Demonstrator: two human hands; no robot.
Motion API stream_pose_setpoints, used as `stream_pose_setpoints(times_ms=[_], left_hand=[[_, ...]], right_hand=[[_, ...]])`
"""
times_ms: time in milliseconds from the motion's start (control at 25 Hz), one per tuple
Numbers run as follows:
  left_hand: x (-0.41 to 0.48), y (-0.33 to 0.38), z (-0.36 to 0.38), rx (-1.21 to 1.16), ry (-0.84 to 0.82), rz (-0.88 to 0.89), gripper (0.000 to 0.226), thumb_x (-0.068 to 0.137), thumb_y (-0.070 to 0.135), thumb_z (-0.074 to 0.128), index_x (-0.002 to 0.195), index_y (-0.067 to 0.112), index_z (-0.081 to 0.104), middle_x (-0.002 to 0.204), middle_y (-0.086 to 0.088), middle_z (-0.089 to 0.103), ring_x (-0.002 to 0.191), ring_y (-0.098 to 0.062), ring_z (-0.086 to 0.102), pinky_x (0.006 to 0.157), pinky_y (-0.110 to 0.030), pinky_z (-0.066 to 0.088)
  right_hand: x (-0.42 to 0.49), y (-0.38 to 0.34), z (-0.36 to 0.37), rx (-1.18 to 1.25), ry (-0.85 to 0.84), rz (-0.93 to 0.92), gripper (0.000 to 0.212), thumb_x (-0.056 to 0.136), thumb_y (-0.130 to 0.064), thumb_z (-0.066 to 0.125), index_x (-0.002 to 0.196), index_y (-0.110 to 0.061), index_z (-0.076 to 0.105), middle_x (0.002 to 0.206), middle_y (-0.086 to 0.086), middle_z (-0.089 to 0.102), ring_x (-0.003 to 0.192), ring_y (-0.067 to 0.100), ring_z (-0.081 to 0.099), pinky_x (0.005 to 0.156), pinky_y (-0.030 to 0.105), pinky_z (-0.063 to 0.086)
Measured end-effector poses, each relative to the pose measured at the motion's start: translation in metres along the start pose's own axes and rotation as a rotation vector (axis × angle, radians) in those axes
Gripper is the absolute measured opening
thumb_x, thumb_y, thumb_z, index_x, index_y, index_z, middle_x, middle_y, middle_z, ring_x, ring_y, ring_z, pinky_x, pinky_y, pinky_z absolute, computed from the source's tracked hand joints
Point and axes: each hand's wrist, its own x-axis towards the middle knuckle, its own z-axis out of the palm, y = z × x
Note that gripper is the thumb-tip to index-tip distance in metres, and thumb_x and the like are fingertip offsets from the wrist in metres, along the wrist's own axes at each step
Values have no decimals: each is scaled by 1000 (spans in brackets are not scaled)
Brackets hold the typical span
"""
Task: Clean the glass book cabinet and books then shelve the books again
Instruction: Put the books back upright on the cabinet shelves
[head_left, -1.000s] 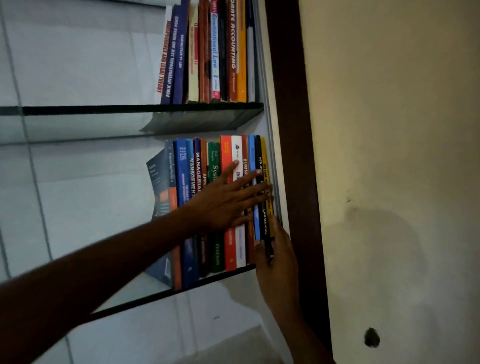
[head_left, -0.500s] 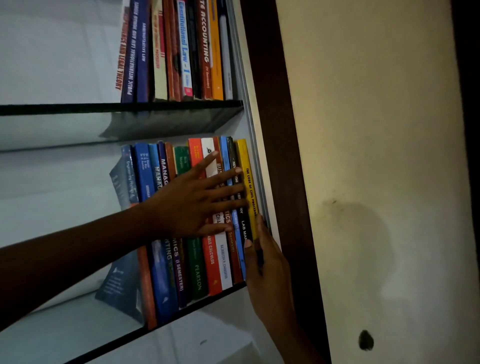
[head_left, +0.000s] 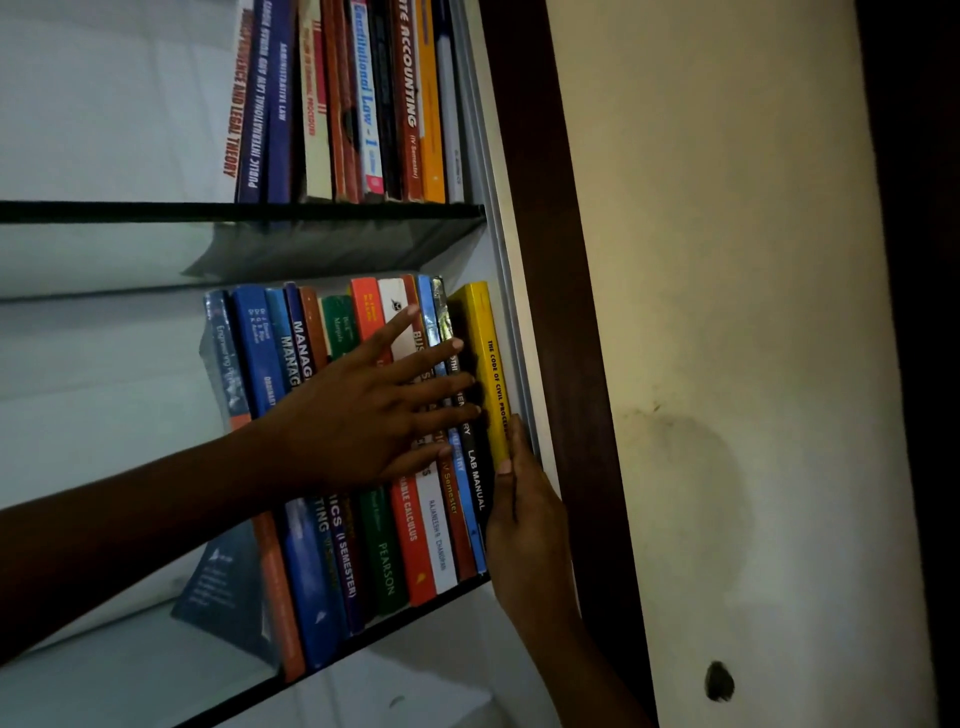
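Observation:
A row of upright books (head_left: 384, 551) fills the right end of the lower glass shelf (head_left: 249, 696). My left hand (head_left: 358, 421) lies flat across their spines, fingers spread, holding nothing. At the row's right end, a yellow book (head_left: 485, 353) stands against the cabinet side and sticks out a little from the others. My right hand (head_left: 530, 525) comes from below and grips its lower end, thumb on the spine and fingers behind it. A grey-blue book (head_left: 228, 582) leans at the row's left end.
More books (head_left: 363, 104) stand on the upper glass shelf (head_left: 156, 212). The dark wooden cabinet frame (head_left: 561, 312) runs down just right of the books. Beyond it is a cream wall (head_left: 727, 260) with a dark hole (head_left: 719, 682). The shelves' left parts hold no books.
The yellow book has come forward from the row at its right end, with my right hand on its lower part. My left hand stays pressed on the spines. The view shifted right.

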Motion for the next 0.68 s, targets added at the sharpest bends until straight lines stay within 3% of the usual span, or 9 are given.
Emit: stream_pose_setpoints(times_ms=[200,320,400,560,680], left_hand=[[-7,-3,0,6,-15,-1,64,99,50,6,125,24,58,129,-9,58,129,-32,40,106,-57,18],[-8,-3,0,19,-18,-1,64,98,50,6,125,25,58,129,-9,59,128,-34,44,107,-57,17],[-8,-3,0,11,-23,-3,65,98,50,5,125,25,58,129,-9,59,128,-34,45,107,-57,17],[-8,-3,-1,23,-15,1,64,98,51,5,126,25,56,127,-9,60,126,-34,46,107,-58,16],[-10,-4,-2,20,-8,4,64,97,51,6,126,25,56,127,-9,60,126,-34,46,107,-58,16]], right_hand=[[11,-13,-3,-142,-98,4,47,97,-25,39,142,-24,27,137,-1,40,117,11,50,90,22,48],[16,-19,-5,-174,-110,-7,32,97,-22,42,128,-16,46,126,-1,48,91,-2,55,71,4,46],[19,-21,-6,-126,-129,-3,29,98,-19,38,125,-15,49,119,-10,47,80,-12,49,64,-4,40],[18,-11,-3,-39,-46,10,38,97,-18,44,134,-25,37,111,-4,62,72,-11,59,61,4,46],[12,-3,3,-112,3,-12,52,96,-20,47,142,-36,26,116,-14,51,96,-5,51,85,19,45]])
